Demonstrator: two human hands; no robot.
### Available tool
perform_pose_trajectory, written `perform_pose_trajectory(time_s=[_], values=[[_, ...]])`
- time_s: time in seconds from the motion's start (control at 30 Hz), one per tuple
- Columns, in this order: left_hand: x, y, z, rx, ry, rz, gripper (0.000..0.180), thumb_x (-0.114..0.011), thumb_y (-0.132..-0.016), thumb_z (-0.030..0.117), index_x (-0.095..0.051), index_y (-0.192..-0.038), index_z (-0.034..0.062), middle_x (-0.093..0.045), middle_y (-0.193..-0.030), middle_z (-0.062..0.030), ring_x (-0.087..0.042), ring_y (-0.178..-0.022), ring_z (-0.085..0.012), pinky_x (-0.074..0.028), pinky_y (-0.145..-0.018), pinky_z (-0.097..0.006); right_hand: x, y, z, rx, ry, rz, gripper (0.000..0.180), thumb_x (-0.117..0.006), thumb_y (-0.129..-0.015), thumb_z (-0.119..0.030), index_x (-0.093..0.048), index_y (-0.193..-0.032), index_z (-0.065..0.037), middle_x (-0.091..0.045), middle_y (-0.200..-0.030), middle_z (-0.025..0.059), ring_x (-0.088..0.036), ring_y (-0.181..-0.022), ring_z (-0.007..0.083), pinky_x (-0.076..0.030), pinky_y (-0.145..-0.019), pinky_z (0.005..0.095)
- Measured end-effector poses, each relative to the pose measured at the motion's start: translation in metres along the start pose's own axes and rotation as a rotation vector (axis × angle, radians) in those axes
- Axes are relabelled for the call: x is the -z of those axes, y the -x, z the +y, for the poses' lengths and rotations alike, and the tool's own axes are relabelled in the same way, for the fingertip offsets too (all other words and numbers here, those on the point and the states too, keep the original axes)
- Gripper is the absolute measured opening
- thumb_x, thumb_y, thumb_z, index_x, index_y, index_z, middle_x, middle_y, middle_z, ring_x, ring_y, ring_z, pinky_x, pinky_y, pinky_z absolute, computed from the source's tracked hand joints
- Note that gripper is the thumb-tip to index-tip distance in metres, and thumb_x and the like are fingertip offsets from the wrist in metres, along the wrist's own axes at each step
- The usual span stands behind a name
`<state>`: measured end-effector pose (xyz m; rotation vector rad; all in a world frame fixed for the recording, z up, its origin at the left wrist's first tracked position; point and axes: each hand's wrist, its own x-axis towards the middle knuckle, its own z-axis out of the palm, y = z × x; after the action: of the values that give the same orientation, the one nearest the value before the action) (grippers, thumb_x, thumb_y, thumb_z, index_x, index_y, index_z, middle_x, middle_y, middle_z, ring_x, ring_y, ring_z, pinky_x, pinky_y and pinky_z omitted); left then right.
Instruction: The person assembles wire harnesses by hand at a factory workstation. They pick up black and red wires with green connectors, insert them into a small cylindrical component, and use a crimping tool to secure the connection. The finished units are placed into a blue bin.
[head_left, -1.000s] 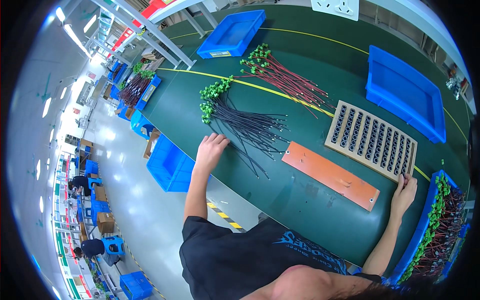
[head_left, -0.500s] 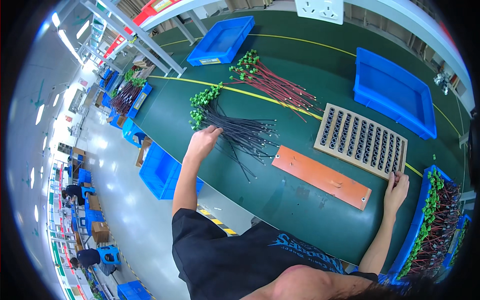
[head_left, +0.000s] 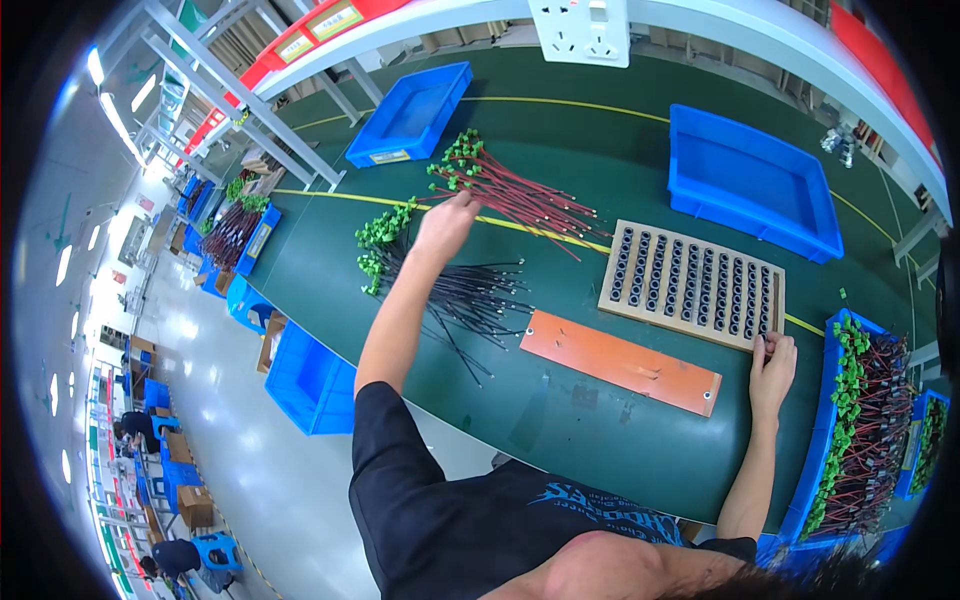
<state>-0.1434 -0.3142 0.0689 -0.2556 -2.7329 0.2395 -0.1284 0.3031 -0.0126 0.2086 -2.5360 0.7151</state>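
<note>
My left hand (head_left: 447,228) reaches over the black wires (head_left: 475,290), its fingertips together at the near side of the red wires (head_left: 525,200). Both bunches carry green connectors at their left ends. What the left fingers pinch, if anything, cannot be made out. My right hand (head_left: 773,372) is at the near right corner of a wooden tray (head_left: 675,322), with thumb and fingers closed. Anything between them is too small to tell. Rows of small black ring-shaped parts (head_left: 692,280) fill the tray. In front of it lies an orange strip-shaped board (head_left: 620,362).
Two blue bins stand at the back, one left (head_left: 410,115) and one right (head_left: 755,185). A blue bin of wired green connectors (head_left: 850,430) sits at the right. A white-framed shelf with a socket panel (head_left: 580,30) spans the far side. Another blue bin (head_left: 312,375) is beyond the table's left edge.
My left hand has moved away from the black wires, forward and right to the red wires. My right hand stays at the tray's corner. The whole view has shifted slightly.
</note>
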Motion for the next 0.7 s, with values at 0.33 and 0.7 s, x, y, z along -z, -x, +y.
perform_pose_trajectory(time_s=[0.33, 0.7], values=[[-0.085, -0.061, -0.005, -0.182, 0.081, -0.042, 0.012, -0.06, -0.088, 0.006, -0.067, -0.098, 0.0062, -0.069, -0.1, -0.0128, -0.072, -0.098, -0.0339, -0.06, -0.08, -0.045, -0.002, 0.003, 0.002, 0.042, -0.022, 0.065, 0.013, -0.069, -0.1, -0.009, -0.062, -0.105, 0.0, -0.06, -0.094, 0.014, -0.061, -0.085, 0.0291, -0.051, -0.076, 0.0418], [-0.042, -0.036, -0.06, -0.015, 0.307, 0.18, 0.027, -0.064, -0.092, 0.005, -0.074, -0.116, 0.0087, -0.075, -0.108, -0.0171, -0.072, -0.098, -0.0377, -0.058, -0.081, -0.044, 0.003, -0.002, -0.009, -0.044, -0.178, 0.122, 0.021, -0.076, -0.092, -0.01, -0.064, -0.106, 0.002, -0.063, -0.107, 0.0187, -0.068, -0.092, 0.0371, -0.057, -0.078, 0.0465]])
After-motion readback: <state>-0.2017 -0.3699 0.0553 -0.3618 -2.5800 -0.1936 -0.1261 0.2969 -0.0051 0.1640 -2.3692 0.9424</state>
